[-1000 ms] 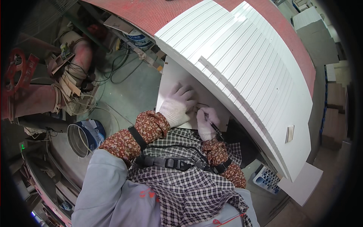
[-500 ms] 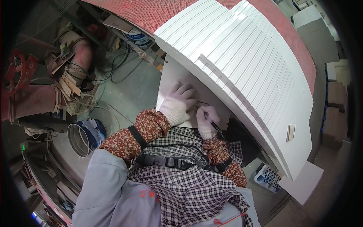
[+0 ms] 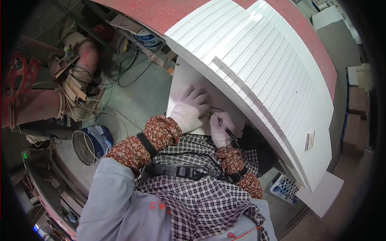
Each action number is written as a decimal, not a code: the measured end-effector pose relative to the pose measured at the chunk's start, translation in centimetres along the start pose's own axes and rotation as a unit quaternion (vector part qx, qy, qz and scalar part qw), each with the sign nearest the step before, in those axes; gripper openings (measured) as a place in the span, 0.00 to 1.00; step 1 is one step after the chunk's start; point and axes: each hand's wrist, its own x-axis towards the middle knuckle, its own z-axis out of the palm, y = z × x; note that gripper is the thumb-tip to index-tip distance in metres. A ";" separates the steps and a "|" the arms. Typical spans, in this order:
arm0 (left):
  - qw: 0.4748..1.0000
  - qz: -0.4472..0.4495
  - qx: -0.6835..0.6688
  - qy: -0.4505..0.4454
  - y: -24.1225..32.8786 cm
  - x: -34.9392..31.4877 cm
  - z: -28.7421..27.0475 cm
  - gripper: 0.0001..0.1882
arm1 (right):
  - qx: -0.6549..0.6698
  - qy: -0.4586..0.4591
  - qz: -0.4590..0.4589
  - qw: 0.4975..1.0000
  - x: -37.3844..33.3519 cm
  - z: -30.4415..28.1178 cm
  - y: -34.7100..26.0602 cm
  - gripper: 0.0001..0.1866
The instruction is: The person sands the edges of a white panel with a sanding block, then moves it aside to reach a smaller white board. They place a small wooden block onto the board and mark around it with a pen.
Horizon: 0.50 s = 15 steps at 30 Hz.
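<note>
A smooth white board (image 3: 183, 76) lies in front of my body, partly in shadow under the stack's edge. My left hand (image 3: 189, 109), in a white knit glove, rests flat on it with the fingers stretched out. Close beside it, my gloved right hand (image 3: 221, 127) is closed around a slim black pen-shaped tool (image 3: 232, 136). The tool's back end sticks out below the palm; its tip is hidden by the fingers. A thin dark line (image 3: 217, 109) shows at the fingertips, and I cannot tell whether it is a mark or a part.
Stacked white grooved panels (image 3: 257, 68) cover the red textured table (image 3: 140, 14), with a small pale block (image 3: 309, 140) on top. A blue bucket (image 3: 94, 144) stands at the left, near red pipes (image 3: 36, 108) and cables. At lower right are a blue-white plastic crate (image 3: 283, 188) and a white sheet (image 3: 323, 193).
My right hand has shifted very slightly, with the pen-shaped tool still in it. My left hand stays in place on the board.
</note>
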 end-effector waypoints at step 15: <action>1.000 -0.008 -0.004 -0.014 0.1 0.1 -0.1 0.14 | 0.003 -0.002 0.000 1.000 0.0 -0.1 0.2 0.05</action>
